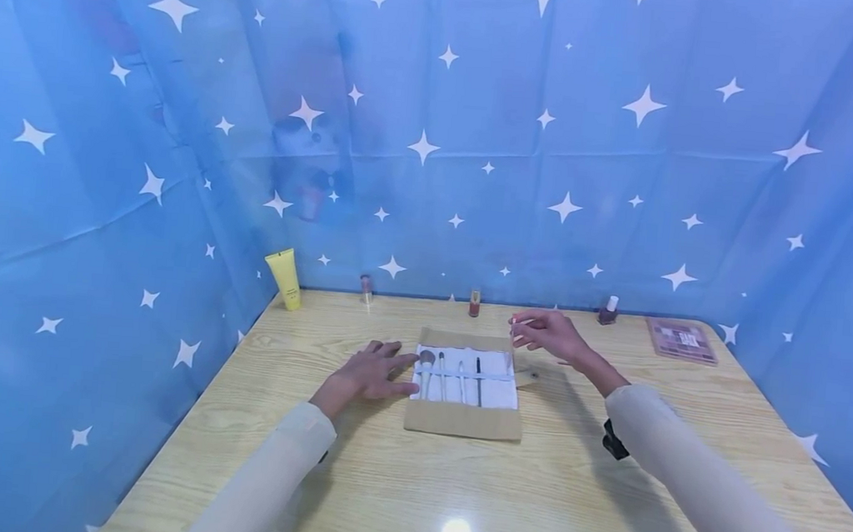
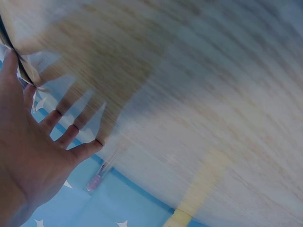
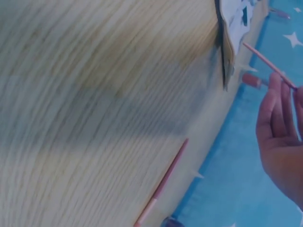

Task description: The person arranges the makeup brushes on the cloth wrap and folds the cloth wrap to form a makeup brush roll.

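Your left hand [image 1: 376, 371], spread wide, likely steadies the brush case [image 1: 462, 423] on the table [image 1: 371, 487]; your right hand [image 1: 551, 334] pinches a thin stick [image 3: 265, 60] (brush, maybe) up top, leaving its tip free.

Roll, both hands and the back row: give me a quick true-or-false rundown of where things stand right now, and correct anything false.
1. The left hand touches the left edge of the roll. True.
2. The right hand is empty. False: its fingers pinch a thin pink stick.
3. The roll lies open, with brushes under its strap. True.
4. The yellow tube is at the right end of the back row. False: it is at the left end.
5. The palette lies to the right of the white-capped bottle. True.
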Demonstrator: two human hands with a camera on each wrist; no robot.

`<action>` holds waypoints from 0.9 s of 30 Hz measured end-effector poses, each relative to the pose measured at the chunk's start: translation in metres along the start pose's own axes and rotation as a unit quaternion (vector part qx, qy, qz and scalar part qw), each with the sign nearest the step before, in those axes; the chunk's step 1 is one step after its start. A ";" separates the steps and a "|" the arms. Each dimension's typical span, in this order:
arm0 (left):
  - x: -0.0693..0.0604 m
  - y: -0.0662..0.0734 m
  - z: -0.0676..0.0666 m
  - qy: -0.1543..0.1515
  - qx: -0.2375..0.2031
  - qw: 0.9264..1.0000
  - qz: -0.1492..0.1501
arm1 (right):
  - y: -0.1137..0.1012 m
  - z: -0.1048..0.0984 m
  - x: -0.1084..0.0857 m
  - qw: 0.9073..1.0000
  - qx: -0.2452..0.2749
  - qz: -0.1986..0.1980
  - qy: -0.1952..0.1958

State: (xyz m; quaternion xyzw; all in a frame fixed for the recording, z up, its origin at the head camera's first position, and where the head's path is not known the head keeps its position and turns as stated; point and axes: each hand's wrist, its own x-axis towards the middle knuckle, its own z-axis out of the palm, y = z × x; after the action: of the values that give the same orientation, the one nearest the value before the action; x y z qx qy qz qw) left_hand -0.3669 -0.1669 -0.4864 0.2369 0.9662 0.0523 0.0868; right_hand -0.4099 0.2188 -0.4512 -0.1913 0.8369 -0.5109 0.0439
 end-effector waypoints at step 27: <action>0.002 -0.001 0.002 -0.007 0.012 1.000 -0.004 | 0.000 0.038 0.014 1.000 -0.013 0.020 0.001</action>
State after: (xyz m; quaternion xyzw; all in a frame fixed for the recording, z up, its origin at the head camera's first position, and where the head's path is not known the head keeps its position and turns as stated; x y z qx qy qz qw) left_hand -0.3685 -0.1669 -0.4889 0.2347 0.9670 0.0393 0.0908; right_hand -0.4128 0.1813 -0.4675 -0.1749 0.8473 -0.4990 0.0507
